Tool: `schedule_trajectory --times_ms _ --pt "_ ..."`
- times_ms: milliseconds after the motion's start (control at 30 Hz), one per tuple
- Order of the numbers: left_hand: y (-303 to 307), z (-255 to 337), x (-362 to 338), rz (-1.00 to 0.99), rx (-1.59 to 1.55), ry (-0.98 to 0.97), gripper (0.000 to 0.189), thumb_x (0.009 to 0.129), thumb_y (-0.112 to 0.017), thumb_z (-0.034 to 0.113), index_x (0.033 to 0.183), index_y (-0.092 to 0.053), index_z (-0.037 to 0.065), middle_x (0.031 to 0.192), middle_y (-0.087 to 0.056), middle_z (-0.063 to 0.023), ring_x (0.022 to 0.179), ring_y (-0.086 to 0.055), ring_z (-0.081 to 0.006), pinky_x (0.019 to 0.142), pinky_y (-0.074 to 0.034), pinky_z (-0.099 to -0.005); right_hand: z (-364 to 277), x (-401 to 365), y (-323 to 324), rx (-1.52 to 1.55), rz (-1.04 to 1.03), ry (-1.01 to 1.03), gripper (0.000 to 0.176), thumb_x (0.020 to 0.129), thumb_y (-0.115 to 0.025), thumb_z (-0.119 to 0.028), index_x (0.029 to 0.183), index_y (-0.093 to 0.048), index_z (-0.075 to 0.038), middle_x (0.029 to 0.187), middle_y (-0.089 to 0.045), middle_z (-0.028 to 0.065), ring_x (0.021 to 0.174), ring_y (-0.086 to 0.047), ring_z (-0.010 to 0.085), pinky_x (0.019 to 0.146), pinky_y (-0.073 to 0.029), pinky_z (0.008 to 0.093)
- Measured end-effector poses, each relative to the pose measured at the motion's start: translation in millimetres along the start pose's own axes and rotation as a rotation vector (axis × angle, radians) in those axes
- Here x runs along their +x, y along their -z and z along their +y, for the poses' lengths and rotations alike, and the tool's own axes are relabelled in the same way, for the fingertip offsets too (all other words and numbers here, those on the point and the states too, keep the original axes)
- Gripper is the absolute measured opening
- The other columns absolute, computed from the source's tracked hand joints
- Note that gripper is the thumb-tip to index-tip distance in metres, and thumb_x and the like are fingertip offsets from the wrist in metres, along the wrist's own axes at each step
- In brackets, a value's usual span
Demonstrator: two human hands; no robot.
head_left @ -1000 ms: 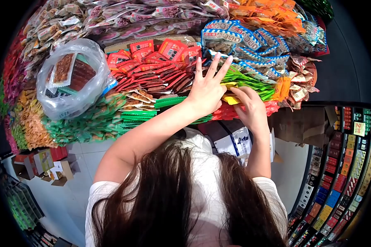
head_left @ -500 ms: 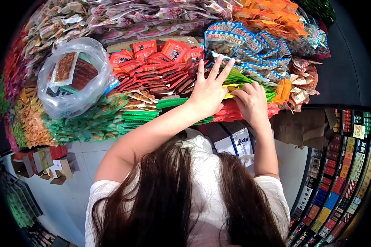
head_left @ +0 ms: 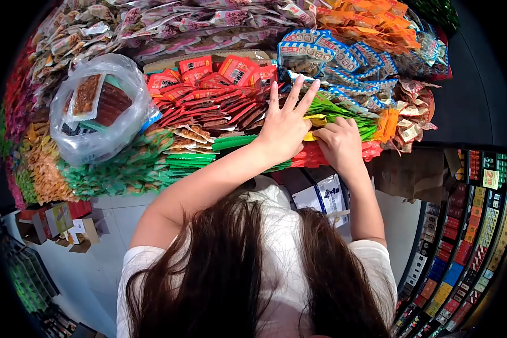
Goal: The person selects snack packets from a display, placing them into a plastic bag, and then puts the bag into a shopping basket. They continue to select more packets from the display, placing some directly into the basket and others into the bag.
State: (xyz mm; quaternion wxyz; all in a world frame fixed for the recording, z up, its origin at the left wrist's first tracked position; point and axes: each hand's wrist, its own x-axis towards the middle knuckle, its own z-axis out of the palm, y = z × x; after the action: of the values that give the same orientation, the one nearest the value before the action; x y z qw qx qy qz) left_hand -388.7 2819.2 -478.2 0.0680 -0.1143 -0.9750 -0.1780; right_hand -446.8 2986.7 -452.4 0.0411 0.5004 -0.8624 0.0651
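My left hand (head_left: 285,125) lies with its fingers spread over the packed rows of snacks, at the border of the red packets (head_left: 214,104) and the blue-and-white striped bags (head_left: 332,59). My right hand (head_left: 341,142) is closed, its fingers curled at a yellow snack packet (head_left: 310,136). Another bit of yellow packaging (head_left: 318,119) shows between the two hands. Beyond the right fingers are bright green packets (head_left: 335,108). Under the hands run red-wrapped packets (head_left: 308,156). My right fingertips are partly hidden.
An open clear plastic bag (head_left: 98,147) holding flat brown snack packets sits on the goods at left. Green packets (head_left: 188,163) line the near edge. Cartons (head_left: 79,234) stand on the floor at left, a brown box (head_left: 408,172) at right, beside stocked shelves (head_left: 462,236).
My right hand has shifted slightly down and to the right, with its fingers more curled. My left hand stays nearly in place.
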Motion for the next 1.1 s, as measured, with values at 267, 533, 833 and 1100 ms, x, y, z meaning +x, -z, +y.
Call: schedule_trajectory --times_ms 267,533,833,1100 --pt "-1.7 -0.6 -0.6 0.026 0.013 0.003 0.030 0.059 -0.078 0.024 0.087 -0.071 0.014 0.155 -0.010 -0.0134 0.142 -0.006 -0.0397 0.105 -0.013 -0.0692 9.6 0.8 -8.3 -0.002 -0.117 -0.092 0.006 0.071 -0.064 -0.011 0.076 -0.068 -0.012 0.067 -0.063 0.0034 0.066 -0.061 0.0219 0.064 -0.042 0.0350" --pt "-3.1 -1.2 -1.2 0.069 -0.013 -0.005 0.028 0.060 -0.077 0.024 0.084 -0.070 0.012 0.155 -0.012 -0.0138 0.142 -0.006 -0.0393 0.104 -0.014 -0.0705 8.2 2.3 -18.8 -0.003 -0.149 -0.187 0.006 0.071 -0.064 -0.015 0.074 -0.068 -0.013 0.067 -0.064 0.0072 0.061 -0.064 0.0263 0.056 -0.050 0.0391" --pt "-4.7 -1.4 -1.3 0.078 -0.010 -0.004 0.027 0.061 -0.077 0.025 0.082 -0.069 0.010 0.155 -0.012 -0.0142 0.142 -0.006 -0.0398 0.104 -0.013 -0.0703 3.4 5.0 -23.5 0.037 -0.151 -0.223 0.007 0.071 -0.064 -0.016 0.073 -0.069 -0.012 0.066 -0.064 0.0093 0.062 -0.063 0.0279 0.057 -0.050 0.0400" --pt "22.2 -5.2 -15.6 -0.035 -0.069 -0.047 0.030 0.071 -0.074 0.027 0.095 -0.068 0.009 0.152 -0.019 -0.0169 0.141 -0.009 -0.0407 0.109 -0.012 -0.0643 6.7 8.1 -21.0 0.024 -0.183 -0.235 0.008 0.071 -0.065 -0.017 0.075 -0.069 -0.011 0.069 -0.065 0.0101 0.065 -0.064 0.0300 0.060 -0.051 0.0414"
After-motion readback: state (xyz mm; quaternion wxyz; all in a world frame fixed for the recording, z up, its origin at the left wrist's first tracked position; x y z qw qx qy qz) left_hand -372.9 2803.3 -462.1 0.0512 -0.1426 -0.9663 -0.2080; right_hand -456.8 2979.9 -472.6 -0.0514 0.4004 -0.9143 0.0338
